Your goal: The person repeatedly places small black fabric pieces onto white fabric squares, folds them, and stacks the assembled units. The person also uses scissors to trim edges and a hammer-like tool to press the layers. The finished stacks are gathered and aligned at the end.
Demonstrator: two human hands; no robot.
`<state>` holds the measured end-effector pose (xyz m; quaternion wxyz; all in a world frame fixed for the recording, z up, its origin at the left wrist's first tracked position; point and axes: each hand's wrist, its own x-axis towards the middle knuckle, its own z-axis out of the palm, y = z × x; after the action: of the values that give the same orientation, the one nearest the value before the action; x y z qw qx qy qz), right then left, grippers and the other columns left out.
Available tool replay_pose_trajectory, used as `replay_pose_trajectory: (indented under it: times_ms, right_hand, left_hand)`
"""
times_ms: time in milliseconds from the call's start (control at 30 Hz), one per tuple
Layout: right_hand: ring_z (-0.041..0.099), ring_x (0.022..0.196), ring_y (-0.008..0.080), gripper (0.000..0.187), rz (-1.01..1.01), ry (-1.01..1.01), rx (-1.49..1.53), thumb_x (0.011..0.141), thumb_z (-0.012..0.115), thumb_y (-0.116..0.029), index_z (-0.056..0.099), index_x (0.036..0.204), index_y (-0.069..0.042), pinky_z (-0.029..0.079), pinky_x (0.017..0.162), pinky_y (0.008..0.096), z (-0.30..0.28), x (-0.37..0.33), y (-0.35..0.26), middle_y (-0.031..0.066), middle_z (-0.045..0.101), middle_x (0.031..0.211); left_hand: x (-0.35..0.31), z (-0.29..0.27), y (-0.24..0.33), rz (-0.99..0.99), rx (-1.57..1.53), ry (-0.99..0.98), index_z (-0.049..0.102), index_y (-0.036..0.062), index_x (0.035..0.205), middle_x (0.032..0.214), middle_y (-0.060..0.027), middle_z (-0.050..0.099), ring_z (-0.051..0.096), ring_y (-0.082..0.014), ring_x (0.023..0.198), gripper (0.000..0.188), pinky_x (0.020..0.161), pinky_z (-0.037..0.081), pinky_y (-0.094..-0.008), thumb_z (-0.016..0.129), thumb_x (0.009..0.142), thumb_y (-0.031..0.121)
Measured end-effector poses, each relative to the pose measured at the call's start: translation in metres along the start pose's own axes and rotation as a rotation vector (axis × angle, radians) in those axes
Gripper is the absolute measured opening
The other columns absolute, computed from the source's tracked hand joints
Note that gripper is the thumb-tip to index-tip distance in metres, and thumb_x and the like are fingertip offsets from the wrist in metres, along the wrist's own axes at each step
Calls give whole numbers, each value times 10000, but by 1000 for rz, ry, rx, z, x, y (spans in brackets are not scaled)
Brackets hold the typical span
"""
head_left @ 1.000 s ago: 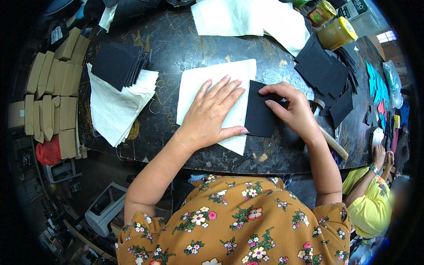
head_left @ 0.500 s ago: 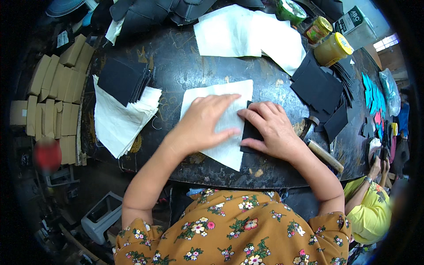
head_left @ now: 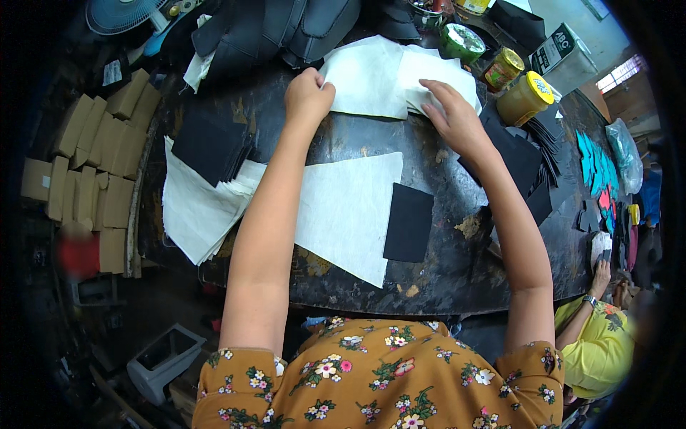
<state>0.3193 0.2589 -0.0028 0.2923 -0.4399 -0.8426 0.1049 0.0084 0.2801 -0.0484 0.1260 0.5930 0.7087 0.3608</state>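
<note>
My left hand is closed at the left edge of a white cloth piece at the far side of the table, its fingertips pinching that edge. My right hand has its fingers apart over a second stack of white cloth pieces, thumb and fingers open. Nearer to me lies a single white cloth piece, flat, with a black rectangular piece along its right edge. My forearms cover parts of the table on both sides.
At left, black pieces rest on a white cloth stack. More black pieces lie at right below a yellow-lidded jar. Black sewn parts sit at the back. Beyond the left edge are cardboard pieces; another person sits at right.
Both hands have left the near white cloth and black piece and reached away to the far white cloth. The left hand now pinches its edge. The black piece lies uncovered.
</note>
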Motion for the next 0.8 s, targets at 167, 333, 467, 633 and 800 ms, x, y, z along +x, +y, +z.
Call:
replay_pose_trajectory:
  times_ms: [167,333,467,633,800]
  right_hand:
    - [600,1300,364,503,-61,-116,-296,988,712,-194,618,1465,-68,492,1091,447,14,1,14,164,651,1395]
    - [629,1276,396,503,-83,-48,-87,959,733,-204,631,1430,-59,509,1083,487,3,-9,-3,188,662,1389]
    - [655,1300,366,501,-52,58,153,990,718,-195,627,1459,-47,511,1113,431,-11,-29,-33,209,663,1417]
    - [673,1202,210,393,202,-67,698,1090,597,-145,626,1467,-37,527,1050,345,-28,-64,-58,150,723,1297]
    - [677,975,102,342,419,-11,579,1120,566,-184,642,1425,-50,548,826,274,-38,-109,-65,56,731,1102]
  left_hand:
    - [-49,-67,15,-160,-939,-85,605,43,1307,1126,-146,750,738,-207,903,404,773,588,-307,712,918,38]
    - [-102,-150,66,20,-1047,-407,471,96,1618,1372,-160,695,700,-161,1156,702,973,590,-313,617,945,-40]
    - [-154,-163,121,166,-1054,-754,588,33,1527,1372,-107,686,638,-113,1216,583,1076,506,-285,627,948,-16]
    - [-194,-162,135,95,-1100,-750,592,-56,1477,1391,-154,689,652,-182,1266,648,1124,477,-324,727,864,103]
    - [-201,-132,67,101,-683,-455,646,-24,1420,1399,-136,700,644,-212,1305,523,1142,470,-352,738,908,23]
